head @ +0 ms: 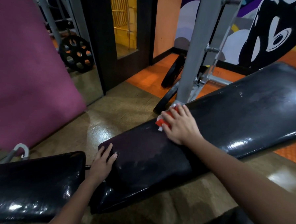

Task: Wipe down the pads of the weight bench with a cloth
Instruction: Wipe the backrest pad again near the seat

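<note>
Landmark = long bench pad (pixel 229 116), black, glossy, running from near-centre up to far right.

Nearest, left of long pad's near end: separate black seat pad (pixel 31 188), glossy w/ light glints, narrow gap between the two.

L hand (pixel 102 162) resting flat on long pad's near-left corner — fingers spread, palm down, holding nothing, thumb side toward the gap.

Further along long pad, at its left edge, approx. mid-length: R hand (pixel 180 124) pressed palm-down on red cloth (pixel 167 117), fingers splayed over it. Cloth pinned between palm and pad rather than clenched; white bits of cloth showing at the edges. Cloth touching pad surface, partly hidden under fingers.

Pad surface near the cloth dull/smeared; far right part w/ bright reflections.

Just beyond long pad's left edge, behind R hand: grey upright frame post (pixel 195 51), w/ black weight plates (pixel 171 73) leaning at its foot.

Floor left of long pad: tan, shiny; orange flooring (pixel 149 74) further off.

Well left of long pad: magenta mat (pixel 26 67) standing upright; behind it another holed black plate (pixel 76 54) — seemingly seen in a mirror, cannot tell for sure.

Far side, beyond long pad: painted mural wall (pixel 276 33).
</note>
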Demonstrator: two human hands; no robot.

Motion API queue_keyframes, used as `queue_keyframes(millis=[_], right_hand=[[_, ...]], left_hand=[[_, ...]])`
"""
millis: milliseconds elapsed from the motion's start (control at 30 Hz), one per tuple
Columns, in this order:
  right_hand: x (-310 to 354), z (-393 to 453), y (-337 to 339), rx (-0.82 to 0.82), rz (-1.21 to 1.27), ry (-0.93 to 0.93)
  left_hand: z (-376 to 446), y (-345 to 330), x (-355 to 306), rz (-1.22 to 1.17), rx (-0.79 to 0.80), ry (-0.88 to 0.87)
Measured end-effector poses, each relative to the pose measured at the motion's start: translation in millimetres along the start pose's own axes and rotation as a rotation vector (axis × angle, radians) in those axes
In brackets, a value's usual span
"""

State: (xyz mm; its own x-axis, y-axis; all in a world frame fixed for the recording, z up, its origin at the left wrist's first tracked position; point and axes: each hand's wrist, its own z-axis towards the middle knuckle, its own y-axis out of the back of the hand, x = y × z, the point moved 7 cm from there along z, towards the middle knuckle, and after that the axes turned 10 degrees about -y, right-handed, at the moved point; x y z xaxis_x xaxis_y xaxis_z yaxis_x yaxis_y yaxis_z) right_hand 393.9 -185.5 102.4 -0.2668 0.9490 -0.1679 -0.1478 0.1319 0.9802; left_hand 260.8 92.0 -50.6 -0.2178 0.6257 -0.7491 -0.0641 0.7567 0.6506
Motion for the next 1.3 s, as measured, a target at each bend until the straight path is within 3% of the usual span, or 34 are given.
queue_keyframes(millis=[100, 167, 333, 433, 633, 833, 967, 1067, 1300], right_hand=[[-15, 29, 2, 0.035, -0.005, -0.185], [9, 35, -3, 0.059, -0.022, -0.219], [126, -4, -35, 0.116, 0.05, -0.014], [155, -37, -40, 0.116, 0.074, 0.116], [77, -63, -14, 0.065, 0.147, 0.22], [-40, -18, 6, -0.049, 0.047, -0.049], [-62, 18, 12, -0.041, -0.02, -0.255], [-22, 27, 8, -0.023, -0.043, -0.277], [149, -30, -41, 0.095, -0.018, 0.072]], left_hand=[[2, -1, 4, -0.002, 0.007, 0.014], [1, -1, 3, -0.014, 0.006, 0.012], [3, 2, 0, -0.025, -0.003, 0.01], [4, 4, 1, -0.017, -0.004, 0.013], [-4, -3, -2, -0.037, -0.011, 0.034], [-11, -12, 3, -0.057, -0.025, 0.059], [-14, -15, 3, -0.053, -0.022, 0.084], [-12, -18, 3, -0.089, -0.024, 0.084], [-9, -18, 5, -0.082, -0.053, 0.088]])
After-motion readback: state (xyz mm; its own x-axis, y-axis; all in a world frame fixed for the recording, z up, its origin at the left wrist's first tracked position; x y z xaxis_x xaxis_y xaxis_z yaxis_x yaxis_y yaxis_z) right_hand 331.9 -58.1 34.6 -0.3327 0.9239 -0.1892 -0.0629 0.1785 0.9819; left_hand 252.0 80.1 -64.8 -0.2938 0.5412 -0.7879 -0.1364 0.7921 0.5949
